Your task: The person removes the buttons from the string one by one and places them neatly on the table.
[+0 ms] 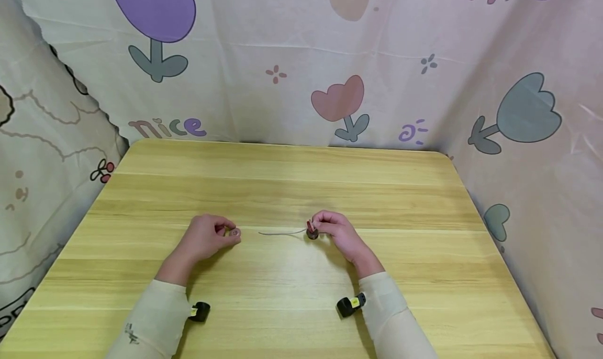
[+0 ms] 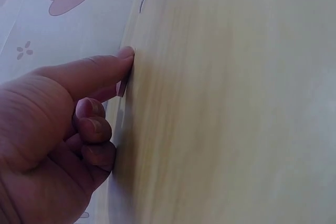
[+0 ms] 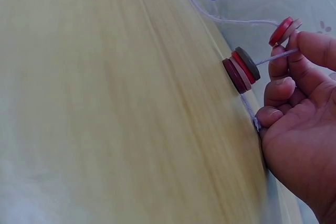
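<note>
My left hand pinches a small round pinkish button between thumb and fingertips, over the table. In the left wrist view the button shows edge-on behind the thumb, partly hidden. My right hand pinches a pale string between thumb and fingers. Several dark red, pink, red and dark brown buttons hang stacked on that string below the fingertips. A red button and a pinkish one sit farther along it, right at the fingertips. From there the string's loose end stretches left toward the left hand.
The light wood table spreads under both hands. Cloth curtains printed with flowers and hearts stand along its back and sides. A small black camera sits at the left wrist, another black camera at the right.
</note>
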The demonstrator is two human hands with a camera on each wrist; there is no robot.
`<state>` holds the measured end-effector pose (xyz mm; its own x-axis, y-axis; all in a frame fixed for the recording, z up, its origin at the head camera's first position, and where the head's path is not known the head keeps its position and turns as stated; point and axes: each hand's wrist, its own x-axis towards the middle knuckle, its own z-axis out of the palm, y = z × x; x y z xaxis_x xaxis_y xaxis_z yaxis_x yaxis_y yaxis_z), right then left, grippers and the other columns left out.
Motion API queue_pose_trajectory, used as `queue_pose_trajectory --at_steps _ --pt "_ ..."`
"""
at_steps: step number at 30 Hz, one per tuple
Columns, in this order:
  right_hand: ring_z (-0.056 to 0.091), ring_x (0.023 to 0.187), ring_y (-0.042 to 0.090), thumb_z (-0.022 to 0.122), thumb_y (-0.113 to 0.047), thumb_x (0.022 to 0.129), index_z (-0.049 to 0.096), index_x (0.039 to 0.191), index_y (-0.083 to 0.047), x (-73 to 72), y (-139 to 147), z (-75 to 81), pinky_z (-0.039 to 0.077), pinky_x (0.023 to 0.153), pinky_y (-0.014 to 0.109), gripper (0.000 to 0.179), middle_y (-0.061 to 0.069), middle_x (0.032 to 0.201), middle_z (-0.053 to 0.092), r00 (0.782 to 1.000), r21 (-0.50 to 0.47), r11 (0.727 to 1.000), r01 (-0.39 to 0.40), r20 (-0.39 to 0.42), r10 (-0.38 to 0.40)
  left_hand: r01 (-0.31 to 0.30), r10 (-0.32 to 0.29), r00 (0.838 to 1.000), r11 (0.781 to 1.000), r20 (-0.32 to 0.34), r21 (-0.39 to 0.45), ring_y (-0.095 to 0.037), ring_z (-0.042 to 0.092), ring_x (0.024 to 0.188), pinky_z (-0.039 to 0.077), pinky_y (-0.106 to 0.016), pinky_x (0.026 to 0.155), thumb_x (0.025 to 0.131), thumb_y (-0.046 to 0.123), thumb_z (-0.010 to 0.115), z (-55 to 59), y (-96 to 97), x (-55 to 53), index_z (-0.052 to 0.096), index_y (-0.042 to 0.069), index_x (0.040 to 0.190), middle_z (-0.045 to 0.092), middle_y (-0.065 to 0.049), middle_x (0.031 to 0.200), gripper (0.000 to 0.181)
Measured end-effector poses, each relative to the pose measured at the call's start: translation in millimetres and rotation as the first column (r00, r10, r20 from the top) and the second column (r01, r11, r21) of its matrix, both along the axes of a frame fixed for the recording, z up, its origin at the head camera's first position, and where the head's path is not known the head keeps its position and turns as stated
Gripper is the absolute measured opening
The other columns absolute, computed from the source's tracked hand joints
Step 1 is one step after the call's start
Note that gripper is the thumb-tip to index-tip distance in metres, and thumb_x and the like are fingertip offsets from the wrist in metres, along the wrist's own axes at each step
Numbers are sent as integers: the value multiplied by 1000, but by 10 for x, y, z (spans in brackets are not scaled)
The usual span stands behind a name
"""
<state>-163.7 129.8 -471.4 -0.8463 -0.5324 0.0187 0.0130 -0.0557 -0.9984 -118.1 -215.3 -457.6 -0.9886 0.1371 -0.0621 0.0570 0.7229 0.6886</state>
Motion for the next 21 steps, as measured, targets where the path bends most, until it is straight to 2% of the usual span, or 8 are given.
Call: queue_pose_trajectory --at_steps 10,15,21 --pt "57 92 30 51 -9 100 56 91 10 12 -8 4 45 87 40 22 17 91 59 1000 4 1000 5 2 -5 -1 0 1000 999 25 35 -16 45 56 43 -34 65 83 21 81 27 16 -27 75 3 105 51 -1 62 29" --pt "57 91 30 51 -5 97 55 90 11 22 -12 -5 46 87 39 18 16 91 59 1000 18 1000 18 14 -18 32 -34 999 996 34 82 -16 43 56 45 -36 68 82 19 82 50 106 -51 74 1 107 50 -2 61 31" --pt "56 92 29 52 -5 95 55 90 10 14 -25 -13 45 86 37 16 14 91 59 1000 31 999 23 5 -24 70 -73 997 992 28 102 -15 42 56 43 -35 64 83 19 82 77 257 -120 73 0 108 49 -1 62 33"
